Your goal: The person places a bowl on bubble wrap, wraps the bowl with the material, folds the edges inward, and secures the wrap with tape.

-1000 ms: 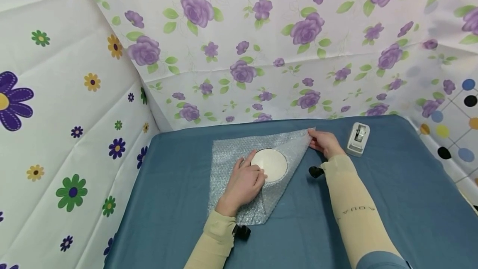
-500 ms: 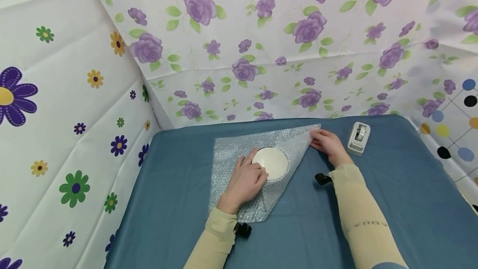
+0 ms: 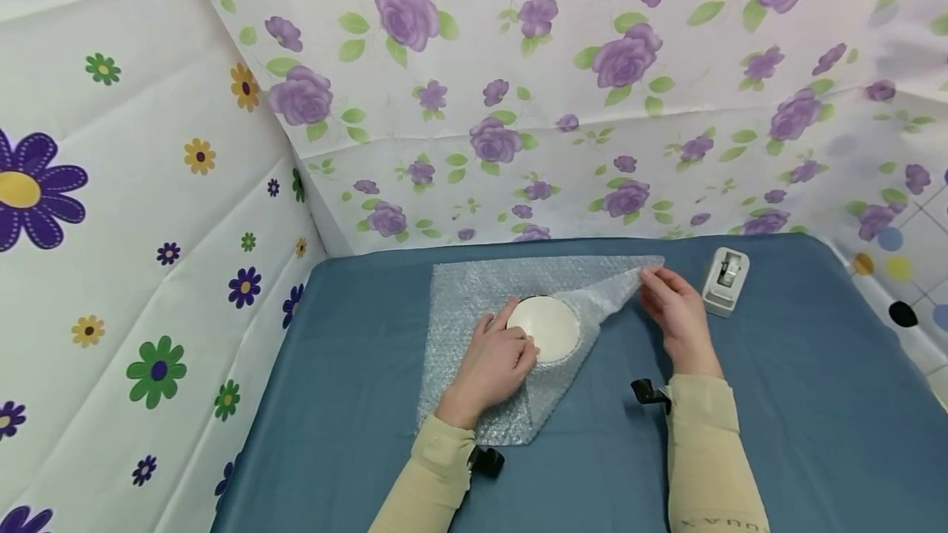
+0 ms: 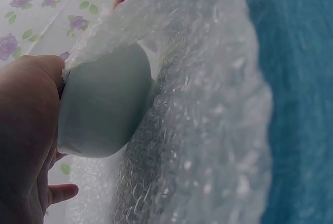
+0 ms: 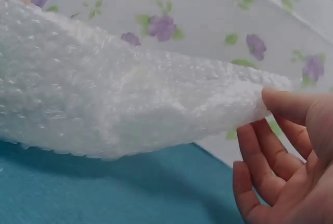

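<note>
A cream-white bowl [image 3: 546,331] sits on a sheet of bubble wrap [image 3: 467,294] on the table. In the left wrist view the pale, rounded side of the bowl [image 4: 106,104] shows, with wrap rising beside it. My left hand [image 3: 494,368] holds the bowl at its left rim, the fingers partly hidden. One side of the wrap is folded up against the bowl's right and near sides. My right hand [image 3: 680,315] pinches a drawn-out part of the wrap at the right between thumb and fingertips. In the right wrist view the bubble wrap [image 5: 130,88] stretches leftward from those fingers.
A white tape dispenser [image 3: 726,282] stands at the back right, just beyond my right hand. The blue cloth-covered table [image 3: 355,368] ends at a floral sheet [image 3: 548,146] hanging behind it. More patterned sheets hang at the left and right.
My right hand has moved right and slightly toward me, pulling the pinched wrap into a narrower, gathered strip. My left hand stays at the bowl. The head view has shifted a little.
</note>
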A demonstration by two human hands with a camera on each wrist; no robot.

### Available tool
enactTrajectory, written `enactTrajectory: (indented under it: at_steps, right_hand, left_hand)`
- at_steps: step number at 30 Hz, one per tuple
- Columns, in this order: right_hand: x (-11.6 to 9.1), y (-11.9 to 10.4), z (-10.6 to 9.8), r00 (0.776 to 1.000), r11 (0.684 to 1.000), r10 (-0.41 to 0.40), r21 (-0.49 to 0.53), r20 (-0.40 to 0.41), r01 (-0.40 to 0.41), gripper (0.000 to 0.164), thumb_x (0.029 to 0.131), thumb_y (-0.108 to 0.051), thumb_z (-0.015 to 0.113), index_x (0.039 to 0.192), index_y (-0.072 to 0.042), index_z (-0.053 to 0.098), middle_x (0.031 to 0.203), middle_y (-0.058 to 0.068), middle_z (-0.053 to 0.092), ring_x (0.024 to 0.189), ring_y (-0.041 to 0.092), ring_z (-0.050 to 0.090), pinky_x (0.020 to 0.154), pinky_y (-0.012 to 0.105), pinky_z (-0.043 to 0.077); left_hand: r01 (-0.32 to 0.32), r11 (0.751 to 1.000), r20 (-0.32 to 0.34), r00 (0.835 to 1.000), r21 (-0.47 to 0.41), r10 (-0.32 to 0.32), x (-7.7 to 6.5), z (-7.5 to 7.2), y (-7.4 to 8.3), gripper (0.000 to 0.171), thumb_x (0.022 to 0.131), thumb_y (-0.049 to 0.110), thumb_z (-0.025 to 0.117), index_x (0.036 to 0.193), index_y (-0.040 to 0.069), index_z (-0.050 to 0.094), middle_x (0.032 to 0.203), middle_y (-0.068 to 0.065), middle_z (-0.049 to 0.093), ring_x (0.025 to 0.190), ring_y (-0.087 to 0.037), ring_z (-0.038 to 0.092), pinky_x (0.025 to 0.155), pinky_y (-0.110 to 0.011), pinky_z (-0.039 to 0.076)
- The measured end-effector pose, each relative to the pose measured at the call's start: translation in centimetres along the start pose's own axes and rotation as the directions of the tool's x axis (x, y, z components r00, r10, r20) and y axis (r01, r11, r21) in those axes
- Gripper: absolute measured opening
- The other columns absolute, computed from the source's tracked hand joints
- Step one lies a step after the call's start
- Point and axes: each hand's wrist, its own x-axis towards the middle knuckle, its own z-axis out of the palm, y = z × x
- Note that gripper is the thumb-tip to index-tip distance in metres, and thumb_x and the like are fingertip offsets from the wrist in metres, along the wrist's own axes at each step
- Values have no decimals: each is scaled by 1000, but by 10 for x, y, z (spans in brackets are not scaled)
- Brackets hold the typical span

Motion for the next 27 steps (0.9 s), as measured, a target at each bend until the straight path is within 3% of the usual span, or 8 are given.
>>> enactTrajectory:
  at_steps: [3, 7, 12, 17, 22, 27]
  right_hand:
    - [-10, -10, 1, 997, 995, -69, -73, -20, 67, 15, 98, -26, 83, 111, -21, 76, 99, -12, 73, 93, 5, 70, 82, 22, 56]
    - [-24, -26, 13, 988, 969, -157, -194, -1, 154, 27, 98, -29, 82, 120, -15, 77, 105, -10, 72, 96, 6, 70, 85, 20, 57]
    - [-44, -40, 33, 958, 888, -267, -359, 104, 287, 41, 102, -34, 76, 132, -5, 73, 111, -10, 72, 101, 9, 68, 89, 22, 56]
    - [-60, -50, 45, 923, 816, -324, -433, 209, 384, 39, 104, -31, 75, 130, -3, 74, 111, -8, 73, 99, 10, 68, 84, 21, 57]
    - [-70, -55, 51, 895, 720, -343, -533, 283, 445, 37, 103, -36, 75, 125, -6, 77, 113, 5, 76, 96, 10, 69, 79, 20, 56]
    - [-77, -56, 55, 892, 649, -313, -612, 327, 452, 35, 104, -39, 73, 125, -11, 78, 118, 8, 76, 98, 12, 70, 77, 22, 56]
  left_hand:
    - [0, 1000, 5, 1000, -8, 0, 0, 1, 1, 55, 114, 21, 51, 59, 27, 55, 81, 7, 67, 161, -25, 26, 124, -61, 29]
    - [0, 1000, 1, 1000, -14, 0, -1, -1, 3, 54, 114, 22, 50, 60, 27, 57, 85, 6, 70, 162, -24, 26, 124, -62, 29]
    - [-8, 1000, -7, 1000, -23, 7, -1, -1, 3, 55, 114, 21, 50, 60, 27, 57, 85, 6, 71, 161, -24, 26, 124, -63, 29]
    - [-15, 999, -10, 1000, -36, 15, -1, -1, 2, 55, 113, 20, 50, 59, 28, 55, 85, 7, 71, 161, -26, 27, 123, -64, 29]
    - [-16, 999, -15, 1000, -46, 16, -1, -1, 1, 55, 113, 20, 50, 59, 27, 55, 85, 6, 71, 161, -29, 28, 123, -65, 30]
    - [-27, 998, -27, 999, -52, 26, -1, 0, 1, 54, 113, 20, 50, 60, 27, 55, 84, 5, 71, 160, -31, 29, 122, -64, 31]
